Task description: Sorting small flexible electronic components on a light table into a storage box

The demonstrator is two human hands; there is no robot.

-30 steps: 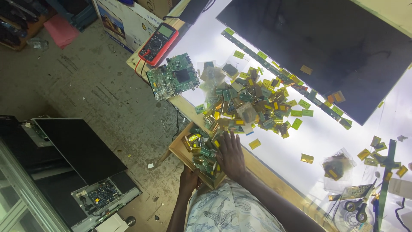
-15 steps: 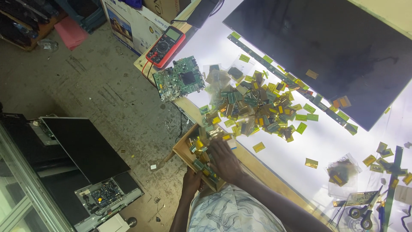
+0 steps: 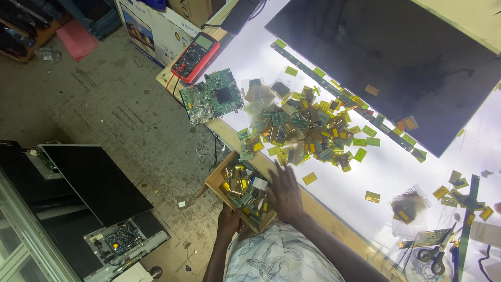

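Note:
My left hand [image 3: 228, 219] grips the near edge of a small cardboard box [image 3: 215, 178] held off the table's edge. The box is full of small gold and green flex-strip parts. My right hand [image 3: 284, 192] rests flat over the box's right rim, fingers spread toward the table, holding nothing that I can see. Just beyond it lies a heap of the same small parts [image 3: 305, 130] on a bright backlit table [image 3: 396, 172]. A single gold strip [image 3: 309, 178] lies close to my right fingertips.
A green circuit board [image 3: 213, 96] and a red multimeter [image 3: 195, 56] sit at the table's far left corner. A large dark display panel [image 3: 396, 57] lies at the back. Scissors [image 3: 432, 255] lie at the right. On the floor are dismantled screens [image 3: 94, 183].
The view shifted slightly. My right hand has moved from the table edge back over the box's right rim; the left hand keeps holding the box.

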